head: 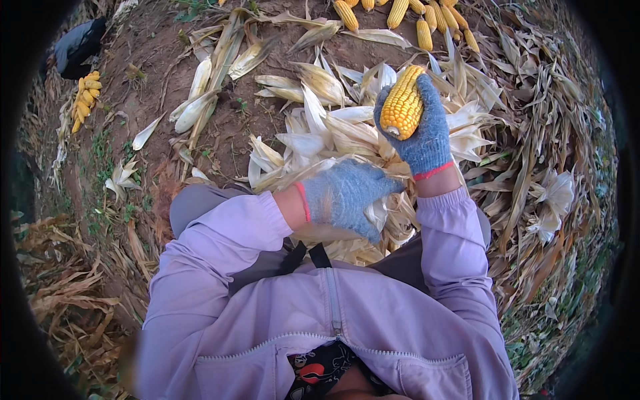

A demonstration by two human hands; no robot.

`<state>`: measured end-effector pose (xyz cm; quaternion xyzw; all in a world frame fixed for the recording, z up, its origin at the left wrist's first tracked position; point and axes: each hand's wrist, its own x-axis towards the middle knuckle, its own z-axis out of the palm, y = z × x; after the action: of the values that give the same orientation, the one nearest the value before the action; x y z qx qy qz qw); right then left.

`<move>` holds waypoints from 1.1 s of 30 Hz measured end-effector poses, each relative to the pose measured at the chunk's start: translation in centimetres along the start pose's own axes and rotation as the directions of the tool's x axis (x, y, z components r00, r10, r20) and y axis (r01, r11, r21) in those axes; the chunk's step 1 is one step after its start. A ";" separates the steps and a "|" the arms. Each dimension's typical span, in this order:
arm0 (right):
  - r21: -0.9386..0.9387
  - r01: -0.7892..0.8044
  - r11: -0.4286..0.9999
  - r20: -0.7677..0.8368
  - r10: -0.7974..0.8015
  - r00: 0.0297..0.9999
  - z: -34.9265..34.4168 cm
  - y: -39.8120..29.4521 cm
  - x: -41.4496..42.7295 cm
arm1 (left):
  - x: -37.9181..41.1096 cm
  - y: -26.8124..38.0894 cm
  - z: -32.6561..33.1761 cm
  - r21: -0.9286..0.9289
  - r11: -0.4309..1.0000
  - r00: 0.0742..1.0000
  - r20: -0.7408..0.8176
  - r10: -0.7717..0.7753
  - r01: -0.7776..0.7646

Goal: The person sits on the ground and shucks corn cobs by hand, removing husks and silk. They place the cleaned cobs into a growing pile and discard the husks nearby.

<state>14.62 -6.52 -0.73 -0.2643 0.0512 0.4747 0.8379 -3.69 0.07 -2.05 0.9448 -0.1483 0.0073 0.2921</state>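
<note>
My right hand (425, 130), in a blue-grey knit glove with a red cuff, grips a husked yellow ear of corn (403, 102) above the husks. Gloved alike, my left hand (347, 197) is lower and nearer my body, back of the hand up, over a heap of pale dry corn husks (305, 142). A bit of husk (376, 214) shows by its fingers; whether they hold it I cannot tell. The heap spreads in front of my lap and under both hands.
Husked corn ears (425, 35) lie on the soil at the top. Dry stalks and husk-covered ears (200, 80) lie upper left. Another pile of corn (86, 97) sits far left, near a partly seen person (80, 47). Dry corn leaves (530, 115) cover the right side.
</note>
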 end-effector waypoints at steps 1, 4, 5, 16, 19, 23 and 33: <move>-0.103 0.023 0.994 0.020 -0.021 1.000 0.2 0.3 -0.3 | -0.1 -0.9 -0.5 0.050 0.999 1.000 -0.013 -0.015 0.016; -0.365 0.047 0.930 0.132 0.002 0.991 0.2 0.9 -1.2 | -0.6 -3.3 -4.6 -0.144 0.933 0.927 0.239 -0.290 0.329; -0.458 0.056 0.887 0.168 0.024 0.986 0.3 0.8 -1.6 | -0.9 -4.0 -5.8 -0.247 0.879 0.904 0.244 -0.351 0.408; -0.889 0.346 0.301 0.386 0.086 0.918 1.7 2.8 -4.4 | -0.3 -4.0 -7.8 -0.831 0.555 0.763 -0.385 -0.519 -0.042; -0.923 0.383 0.035 0.385 0.088 0.919 2.1 2.9 -4.8 | -0.3 -5.9 -6.6 -0.875 0.484 0.741 -0.330 -0.585 -0.008; -0.910 0.409 0.072 0.412 0.045 0.910 1.7 3.3 -5.0 | -0.2 -4.5 -6.3 -0.802 0.596 0.647 -0.434 -0.627 0.039; -0.922 0.223 0.315 0.271 0.114 0.956 0.6 4.3 -5.0 | -0.1 -4.2 -7.3 -0.174 0.937 0.650 -0.681 -0.338 0.305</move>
<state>8.32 -8.33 -0.25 -0.6335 -0.3666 0.4182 0.5379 -2.03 7.40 1.66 0.8750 0.1430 0.3099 0.3433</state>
